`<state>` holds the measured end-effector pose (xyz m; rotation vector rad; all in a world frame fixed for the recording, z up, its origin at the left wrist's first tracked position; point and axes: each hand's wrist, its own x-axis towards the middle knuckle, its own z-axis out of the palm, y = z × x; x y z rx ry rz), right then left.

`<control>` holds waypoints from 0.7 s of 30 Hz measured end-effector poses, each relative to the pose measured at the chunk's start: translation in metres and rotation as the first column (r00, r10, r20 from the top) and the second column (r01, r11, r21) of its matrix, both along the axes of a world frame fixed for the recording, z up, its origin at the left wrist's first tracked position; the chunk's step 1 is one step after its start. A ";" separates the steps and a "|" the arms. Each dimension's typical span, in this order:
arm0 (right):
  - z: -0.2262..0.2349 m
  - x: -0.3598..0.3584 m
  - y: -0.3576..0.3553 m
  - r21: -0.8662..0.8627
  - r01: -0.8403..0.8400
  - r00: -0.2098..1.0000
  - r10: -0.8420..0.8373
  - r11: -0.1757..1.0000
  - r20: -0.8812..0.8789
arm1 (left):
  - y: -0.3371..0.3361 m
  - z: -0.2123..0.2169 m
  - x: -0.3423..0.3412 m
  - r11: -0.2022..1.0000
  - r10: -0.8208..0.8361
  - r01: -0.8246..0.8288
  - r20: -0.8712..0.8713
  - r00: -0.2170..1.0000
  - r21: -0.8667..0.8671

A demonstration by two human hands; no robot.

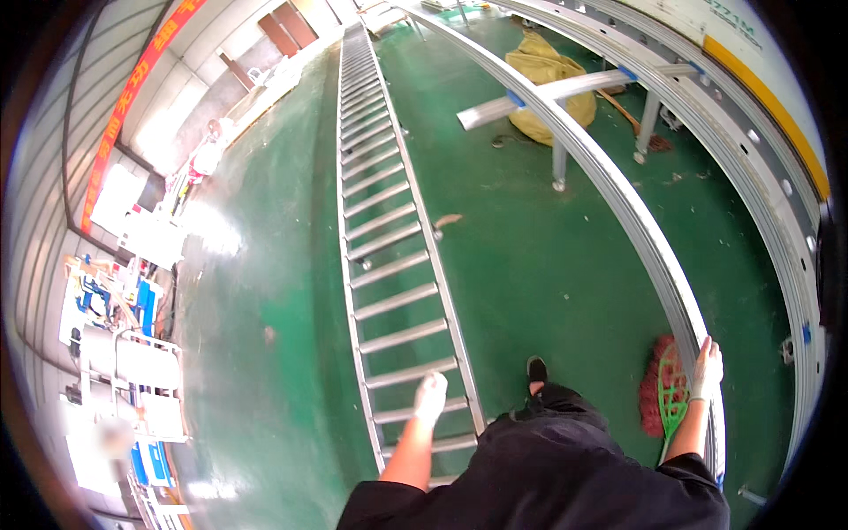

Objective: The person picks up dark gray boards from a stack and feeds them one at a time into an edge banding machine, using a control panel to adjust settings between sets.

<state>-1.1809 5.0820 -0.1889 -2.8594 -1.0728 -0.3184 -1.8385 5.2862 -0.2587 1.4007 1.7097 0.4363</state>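
A yellow sack (548,75) slumps on the green floor (530,256); a red banner (124,115) hangs on the wall.

R hand (707,364) on metal rail (649,240)

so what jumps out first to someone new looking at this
A long ladder-like metal frame lies on the glossy green floor, running far up the picture. On the right a curved metal rail sweeps across, with the right hand on it by a red broom; the left hand hangs over the frame.
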 end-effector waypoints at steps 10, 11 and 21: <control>0.017 0.030 0.497 0.083 -0.108 0.991 0.114 0.991 -0.071 | 0.064 -0.103 -0.054 0.701 -0.698 0.590 -0.220 0.681 -0.401; 0.031 0.007 0.541 0.197 -0.016 0.996 0.033 0.980 -0.086 | 0.085 -0.109 -0.064 0.733 -0.652 0.531 -0.219 0.726 -0.425; 0.038 0.006 0.792 0.017 0.232 0.959 -0.226 0.973 -0.170 | 0.675 -0.035 -0.073 0.906 -0.419 0.367 -0.341 0.841 -0.208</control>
